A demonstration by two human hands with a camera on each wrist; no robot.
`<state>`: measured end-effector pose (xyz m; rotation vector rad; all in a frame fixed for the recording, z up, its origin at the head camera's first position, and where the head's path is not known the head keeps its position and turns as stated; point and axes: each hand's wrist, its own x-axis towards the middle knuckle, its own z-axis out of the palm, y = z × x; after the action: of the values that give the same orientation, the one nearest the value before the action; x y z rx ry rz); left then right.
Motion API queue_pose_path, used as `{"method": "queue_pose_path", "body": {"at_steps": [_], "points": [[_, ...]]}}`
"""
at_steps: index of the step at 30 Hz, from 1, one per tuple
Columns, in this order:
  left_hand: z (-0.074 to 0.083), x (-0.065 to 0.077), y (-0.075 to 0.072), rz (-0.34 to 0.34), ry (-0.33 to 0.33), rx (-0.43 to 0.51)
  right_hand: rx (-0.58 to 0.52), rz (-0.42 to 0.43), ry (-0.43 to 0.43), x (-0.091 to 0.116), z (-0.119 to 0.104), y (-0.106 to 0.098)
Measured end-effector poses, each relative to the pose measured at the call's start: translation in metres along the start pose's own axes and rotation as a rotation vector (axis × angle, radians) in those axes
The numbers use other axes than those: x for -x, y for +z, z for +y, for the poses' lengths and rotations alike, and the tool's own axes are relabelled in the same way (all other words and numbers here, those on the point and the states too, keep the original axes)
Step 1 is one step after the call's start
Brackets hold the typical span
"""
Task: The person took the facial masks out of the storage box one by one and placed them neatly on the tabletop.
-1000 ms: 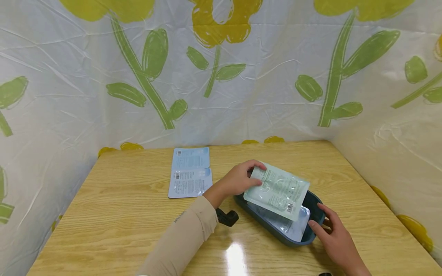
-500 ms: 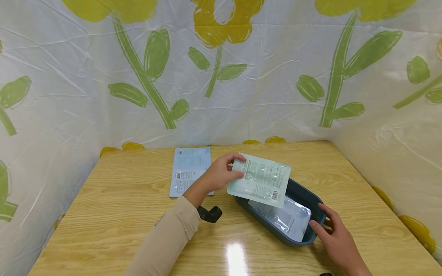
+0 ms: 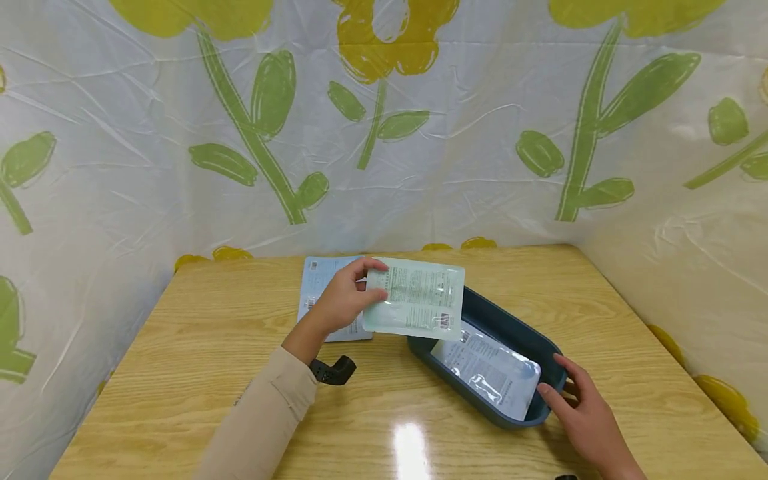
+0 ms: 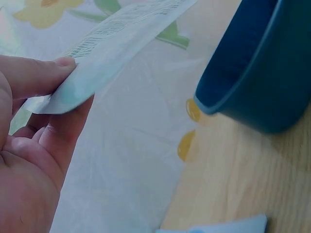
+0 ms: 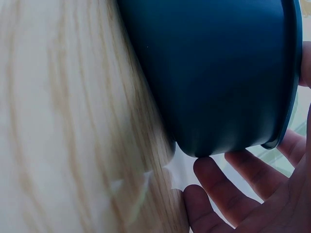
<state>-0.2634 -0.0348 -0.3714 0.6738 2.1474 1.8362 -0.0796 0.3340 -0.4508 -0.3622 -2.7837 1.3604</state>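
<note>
My left hand pinches a pale green face mask packet by its left edge, thumb on the printed face and fingers behind. The packet is in the air, over the left end of a dark blue oblong box and part of the light blue packets on the table. Inside the box lies a silvery-blue packet, its printed side up. At the box's right end my right hand holds the rim and outer wall. In the right wrist view its fingertips touch the wall.
The wooden table runs back to a white flowered sheet, which also hangs at both sides. A black device sits at my left wrist. Light glares off the table's front.
My left hand has carried the green packet leftward and slightly back from over the box, uncovering more of the silvery-blue packet. My right hand and the box have stayed put.
</note>
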Motion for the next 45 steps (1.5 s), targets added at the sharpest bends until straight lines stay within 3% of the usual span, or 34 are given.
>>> {"method": "queue_pose_path", "body": {"at_steps": [12,18,28,35,45], "points": [[-0.021,0.027,-0.030,0.095,-0.070,-0.047,-0.001,0.010,-0.020,-0.002,0.002,0.000],[-0.030,0.044,-0.053,0.161,-0.116,-0.140,0.015,-0.007,0.010,-0.002,0.002,0.000],[-0.047,0.071,-0.080,0.179,-0.188,-0.206,0.028,-0.026,0.042,-0.004,-0.002,0.000],[-0.056,0.083,-0.086,0.190,-0.215,-0.211,0.026,-0.041,0.057,-0.004,-0.003,0.000],[-0.069,0.094,-0.082,0.207,-0.229,-0.209,0.030,-0.038,0.052,-0.004,-0.002,0.000]]}}
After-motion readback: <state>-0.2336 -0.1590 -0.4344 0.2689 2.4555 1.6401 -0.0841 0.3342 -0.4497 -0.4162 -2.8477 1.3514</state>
